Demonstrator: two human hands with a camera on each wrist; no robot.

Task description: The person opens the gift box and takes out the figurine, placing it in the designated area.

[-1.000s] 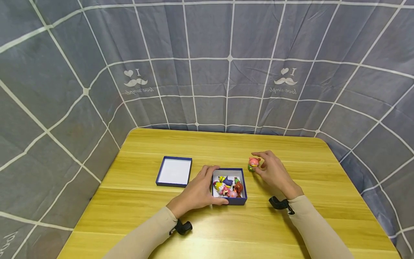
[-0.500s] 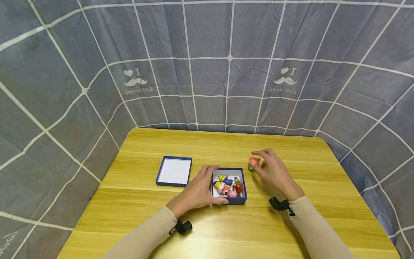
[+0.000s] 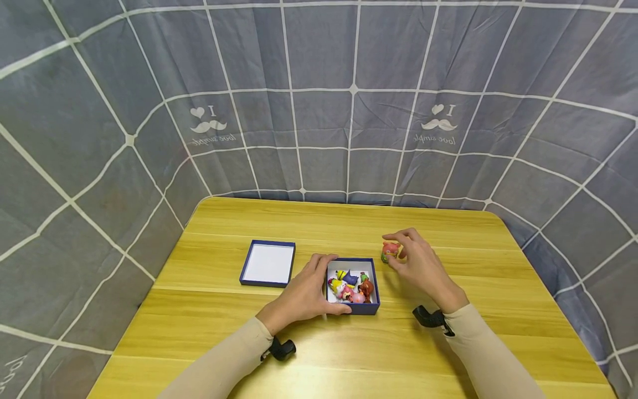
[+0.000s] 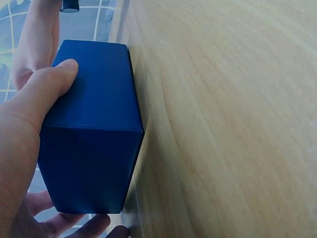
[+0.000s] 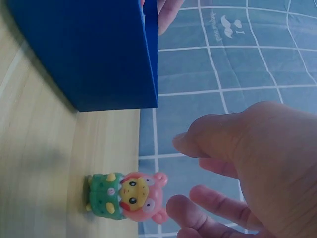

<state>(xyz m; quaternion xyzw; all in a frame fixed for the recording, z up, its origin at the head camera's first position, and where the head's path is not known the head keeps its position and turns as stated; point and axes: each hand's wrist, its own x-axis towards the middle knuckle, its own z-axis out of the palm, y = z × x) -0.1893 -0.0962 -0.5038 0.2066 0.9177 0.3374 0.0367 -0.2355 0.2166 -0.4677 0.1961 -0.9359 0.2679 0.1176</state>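
In the head view my left hand (image 3: pixel 306 291) grips the near-left side of an open blue box (image 3: pixel 366 309), thumb on its front wall and fingers at its back. Several small toy figures (image 3: pixel 351 285) lie jumbled in the white interior. The left wrist view shows the thumb pressed on the box's outer wall (image 4: pixel 94 89). My right hand (image 3: pixel 423 269) hovers over a toy figurine (image 3: pixel 390 249) with a pink head and green body, right of the box. In the right wrist view the figurine (image 5: pixel 126 197) stands on the table, and the fingers (image 5: pixel 185 210) are spread apart, not gripping it.
Left of the box lies a blue-rimmed lid (image 3: pixel 269 264), white inside face up. Both rest on a wooden table (image 3: pixel 339 354). A grey curtain with white grid lines (image 3: pixel 324 122) surrounds the table's back and sides.
My right hand has shifted slightly leftward over the figurine, its fingers covering a little more of it. The left hand and the box stay essentially where they were.
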